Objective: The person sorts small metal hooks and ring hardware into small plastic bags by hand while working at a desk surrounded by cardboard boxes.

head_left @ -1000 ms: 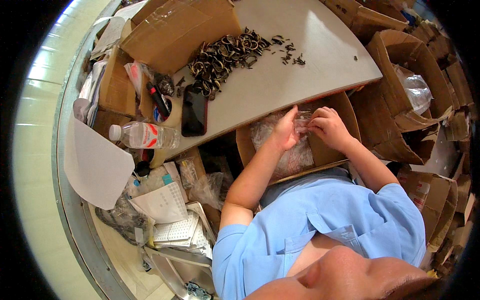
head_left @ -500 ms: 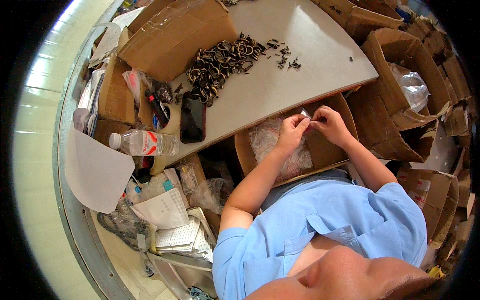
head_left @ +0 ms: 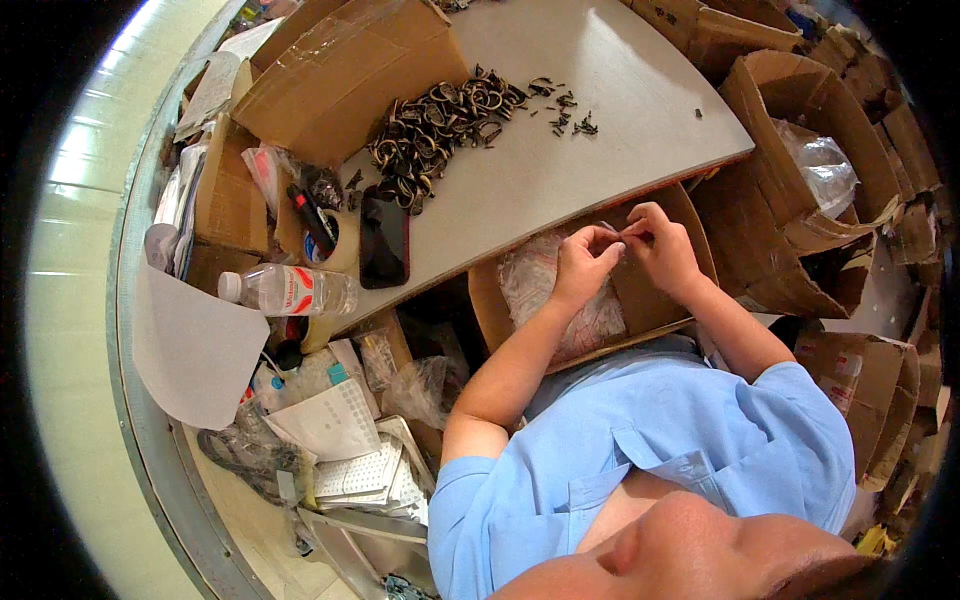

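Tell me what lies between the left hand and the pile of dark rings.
Head view: from the rings, bare pale tabletop, then its edge, before the left hand.

item (head_left: 619, 236) between left hand (head_left: 584, 263) and right hand (head_left: 662, 256): too small to tell | metal tray (head_left: 375, 552): cut off at lower edge

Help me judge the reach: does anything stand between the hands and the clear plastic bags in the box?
Nothing visible: left hand and right hand hover above the open cardboard box, though the left forearm hides some plastic bags.
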Motion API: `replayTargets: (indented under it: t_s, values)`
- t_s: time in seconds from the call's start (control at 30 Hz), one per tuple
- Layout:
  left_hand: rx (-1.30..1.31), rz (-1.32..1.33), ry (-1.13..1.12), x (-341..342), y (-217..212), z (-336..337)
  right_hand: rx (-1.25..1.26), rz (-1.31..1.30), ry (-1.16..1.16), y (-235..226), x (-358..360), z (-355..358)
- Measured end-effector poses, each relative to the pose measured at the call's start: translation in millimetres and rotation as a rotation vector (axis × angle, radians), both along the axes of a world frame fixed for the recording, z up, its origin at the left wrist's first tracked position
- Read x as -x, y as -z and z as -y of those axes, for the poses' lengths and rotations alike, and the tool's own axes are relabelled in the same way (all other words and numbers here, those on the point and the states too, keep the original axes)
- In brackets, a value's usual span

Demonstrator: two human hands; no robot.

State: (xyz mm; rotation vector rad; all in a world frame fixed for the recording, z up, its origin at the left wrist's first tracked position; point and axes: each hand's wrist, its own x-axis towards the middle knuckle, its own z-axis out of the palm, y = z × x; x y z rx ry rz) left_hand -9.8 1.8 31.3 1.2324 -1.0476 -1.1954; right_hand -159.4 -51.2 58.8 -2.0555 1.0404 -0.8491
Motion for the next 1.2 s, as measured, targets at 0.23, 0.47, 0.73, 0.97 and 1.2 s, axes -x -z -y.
replayTargets:
  t_s: [0.23,0.47,0.73,0.97,1.2]
  values:
    - [0.008,0.026,0.020,0,8,0,-0.244,0.016,0.012,-5,2,2]
    - [-0.002,-0.179,0.029,1,13,2,-0.300,0.012,-0.027,-7,2,4]
    - [-0.033,0.139,-0.050,-1,5,1,-0.182,0.054,-0.053,-2,0,-1]
    - [0.157,0.661,-0.129,8,-5,-3,0.224,-0.218,-0.086,-1,-5,-12]
    - [0.044,0.660,-0.108,4,-7,-3,0.380,-0.273,-0.117,-3,1,-7]
